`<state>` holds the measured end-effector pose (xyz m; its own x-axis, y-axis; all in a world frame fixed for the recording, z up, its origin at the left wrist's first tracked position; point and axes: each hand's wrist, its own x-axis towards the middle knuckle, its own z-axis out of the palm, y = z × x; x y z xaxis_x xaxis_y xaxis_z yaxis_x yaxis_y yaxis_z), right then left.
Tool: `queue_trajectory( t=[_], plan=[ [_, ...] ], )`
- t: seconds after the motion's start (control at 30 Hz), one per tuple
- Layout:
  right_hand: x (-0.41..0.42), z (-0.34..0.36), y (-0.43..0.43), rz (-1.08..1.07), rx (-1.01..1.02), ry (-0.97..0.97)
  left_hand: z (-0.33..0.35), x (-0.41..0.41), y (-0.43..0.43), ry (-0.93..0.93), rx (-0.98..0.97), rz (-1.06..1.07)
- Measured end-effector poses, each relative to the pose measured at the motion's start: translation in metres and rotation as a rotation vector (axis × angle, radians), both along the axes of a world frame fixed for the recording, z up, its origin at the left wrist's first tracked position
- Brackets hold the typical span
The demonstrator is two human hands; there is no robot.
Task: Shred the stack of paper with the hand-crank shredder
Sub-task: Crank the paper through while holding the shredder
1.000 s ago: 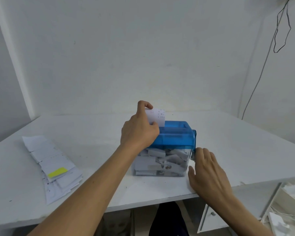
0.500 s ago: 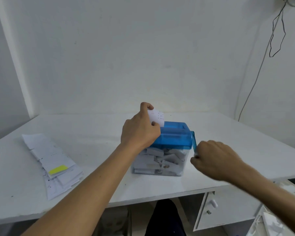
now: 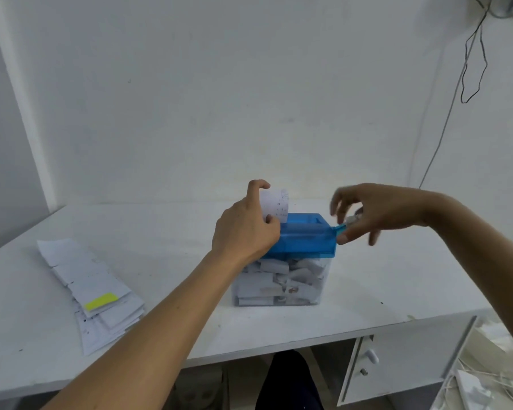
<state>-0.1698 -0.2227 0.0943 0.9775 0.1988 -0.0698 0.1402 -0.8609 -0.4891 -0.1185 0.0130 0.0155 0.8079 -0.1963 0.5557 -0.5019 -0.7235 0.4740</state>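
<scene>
- Head view: shredder (image 3: pixel 302 241) stands mid-frame on table (image 3: pixel 397 279), its bin packed with strips.
- Left hand (image 3: pixel 244 232) pinches slip (image 3: pixel 276 205) upright in the top slot. Paper looks thin and limp, so best held near its upper edge.
- Right hand (image 3: pixel 379 213), blurred, pinches crank (image 3: pixel 342 228) at shredder's right.
- Stack (image 3: pixel 92 291) lies lower left, well apart. Its sheets are loose, light and likely to slide.

Blue shredder top (image 3: pixel 302 238), clear bin (image 3: pixel 278 282); white papers (image 3: pixel 92 291) with yellow strip (image 3: pixel 101 301)

Shredder (image 3: pixel 305 241) mid table (image 3: pixel 175 232), crank (image 3: pixel 340 229) on its R; paper stack (image 3: pixel 95 294) well L; slip (image 3: pixel 276 205) in top slot.
</scene>
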Motion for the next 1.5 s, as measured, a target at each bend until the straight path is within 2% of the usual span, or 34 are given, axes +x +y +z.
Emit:
queue_trajectory(
  t=[0.07, 0.1, 0.2, 0.27, 0.37, 0.43, 0.53, 0.8, 0.93, 1.1, 1.2, 1.33, 1.5],
  plan=[
    [0.002, -0.009, -0.005, 0.032, 0.091, -0.167, -0.002, -0.001, -0.001, -0.024, -0.013, 0.010],
    [-0.001, -0.015, -0.007, 0.043, 0.057, -0.284, -0.002, -0.001, -0.002, -0.023, -0.015, 0.012],
    [-0.011, -0.043, -0.007, 0.038, -0.263, -0.659, -0.003, -0.001, -0.005, 0.009, 0.019, 0.036],
    [-0.013, -0.064, -0.001, 0.031, -0.402, -0.850, 0.000, -0.002, -0.006, 0.043, 0.084, 0.113],
    [-0.006, -0.083, 0.010, -0.007, -0.459, -1.034, 0.003, -0.005, -0.008, 0.120, 0.121, 0.155],
    [0.007, -0.078, 0.014, -0.091, -0.401, -1.085, 0.006, -0.005, -0.009, 0.140, 0.118, 0.125],
    [0.035, -0.055, 0.018, -0.231, -0.226, -0.972, 0.006, -0.002, -0.008, 0.132, 0.126, 0.109],
    [0.093, -0.060, 0.009, -0.287, 0.248, -0.191, 0.003, 0.002, -0.004, 0.133, 0.108, 0.058],
    [0.097, -0.087, -0.002, -0.299, 0.347, -0.011, 0.004, 0.003, 0.001, 0.201, 0.069, -0.040],
    [0.096, -0.105, -0.001, -0.352, 0.549, -0.123, 0.001, 0.006, 0.013, 0.267, -0.067, -0.144],
    [0.087, -0.111, 0.005, -0.412, 0.553, -0.147, 0.000, 0.006, 0.013, 0.283, -0.046, -0.111],
    [0.067, -0.140, 0.010, -0.489, 0.608, -0.067, 0.002, 0.004, 0.011, 0.294, 0.007, -0.057],
    [0.040, -0.157, 0.025, -0.662, 0.669, -0.299, 0.005, 0.004, 0.011, 0.296, 0.048, -0.031]
  ],
)
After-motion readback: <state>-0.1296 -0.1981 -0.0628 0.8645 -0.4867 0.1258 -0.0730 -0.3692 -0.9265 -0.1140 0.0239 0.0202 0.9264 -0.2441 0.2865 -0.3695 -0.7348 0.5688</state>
